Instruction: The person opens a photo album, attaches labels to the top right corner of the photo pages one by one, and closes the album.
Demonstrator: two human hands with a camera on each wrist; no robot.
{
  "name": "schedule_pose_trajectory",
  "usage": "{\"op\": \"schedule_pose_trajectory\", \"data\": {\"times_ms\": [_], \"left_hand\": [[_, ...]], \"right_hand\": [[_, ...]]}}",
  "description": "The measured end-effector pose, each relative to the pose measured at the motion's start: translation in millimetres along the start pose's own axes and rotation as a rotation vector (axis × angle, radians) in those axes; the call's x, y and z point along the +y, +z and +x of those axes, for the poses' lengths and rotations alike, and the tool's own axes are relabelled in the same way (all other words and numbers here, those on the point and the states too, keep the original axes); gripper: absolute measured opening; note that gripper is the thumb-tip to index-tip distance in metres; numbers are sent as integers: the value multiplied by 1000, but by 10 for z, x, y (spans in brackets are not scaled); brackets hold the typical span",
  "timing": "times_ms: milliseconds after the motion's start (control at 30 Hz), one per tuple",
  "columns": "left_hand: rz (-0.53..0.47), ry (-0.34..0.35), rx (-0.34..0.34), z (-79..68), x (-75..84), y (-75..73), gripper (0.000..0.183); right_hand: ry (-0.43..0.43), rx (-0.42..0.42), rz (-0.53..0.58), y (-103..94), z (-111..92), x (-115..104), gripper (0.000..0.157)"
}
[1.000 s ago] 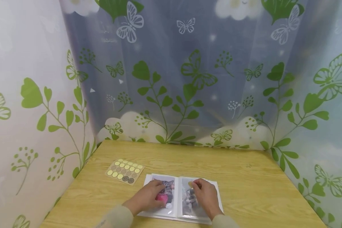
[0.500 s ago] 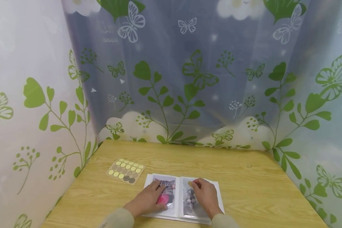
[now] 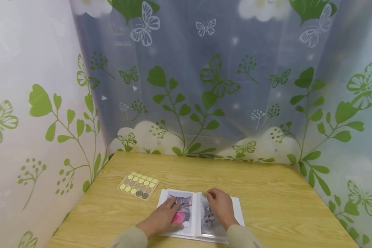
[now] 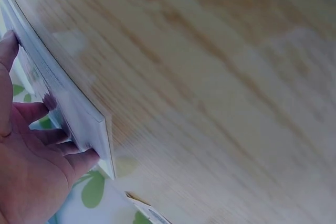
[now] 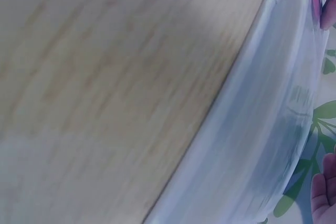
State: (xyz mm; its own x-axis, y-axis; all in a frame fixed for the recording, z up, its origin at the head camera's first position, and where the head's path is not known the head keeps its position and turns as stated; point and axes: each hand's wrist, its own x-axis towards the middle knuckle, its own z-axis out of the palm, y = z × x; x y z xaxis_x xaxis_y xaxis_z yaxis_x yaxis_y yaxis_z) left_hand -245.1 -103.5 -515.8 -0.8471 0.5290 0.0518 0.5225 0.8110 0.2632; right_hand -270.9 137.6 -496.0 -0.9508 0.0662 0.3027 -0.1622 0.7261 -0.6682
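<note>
An opened white photo album (image 3: 196,215) lies on the table in the head view. Its left page holds a photo of a tabby cat (image 3: 183,206) with a pink patch; a greyish photo (image 3: 207,220) fills the right page. My left hand (image 3: 162,217) rests spread on the left page, partly covering the cat. Between thumb and forefinger, my right hand (image 3: 220,206) pinches a small round yellow sticker (image 3: 204,194) at the top of the right page. That hand hides part of the greyish photo. In the left wrist view, the left fingers (image 4: 81,163) touch the page.
Left of the album and farther back lies a sheet of round stickers (image 3: 135,186), with yellow, brown and dark circles in rows. The wooden table (image 3: 260,193) reaches back to a curtain (image 3: 179,103) printed with leaves and butterflies, which also hangs on both sides.
My right hand has moved away from me and slightly left with the yellow sticker, up to the right page's top edge. The left hand stays on the left page.
</note>
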Motion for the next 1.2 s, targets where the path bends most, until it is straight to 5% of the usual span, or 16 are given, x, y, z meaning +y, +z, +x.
{"op": "schedule_pose_trajectory", "data": {"times_ms": [400, 700, 1200], "left_hand": [[26, -13, -30, 9, -19, 18, 85], [51, -3, -30, 11, -8, -5, 84], [83, 6, -34, 41, -23, 7, 84]], "right_hand": [[-61, -55, -26, 120, 194, -45, 12], [-185, -102, -116, 273, 313, -75, 17], [-201, -152, -176, 409, 409, -87, 16]]}}
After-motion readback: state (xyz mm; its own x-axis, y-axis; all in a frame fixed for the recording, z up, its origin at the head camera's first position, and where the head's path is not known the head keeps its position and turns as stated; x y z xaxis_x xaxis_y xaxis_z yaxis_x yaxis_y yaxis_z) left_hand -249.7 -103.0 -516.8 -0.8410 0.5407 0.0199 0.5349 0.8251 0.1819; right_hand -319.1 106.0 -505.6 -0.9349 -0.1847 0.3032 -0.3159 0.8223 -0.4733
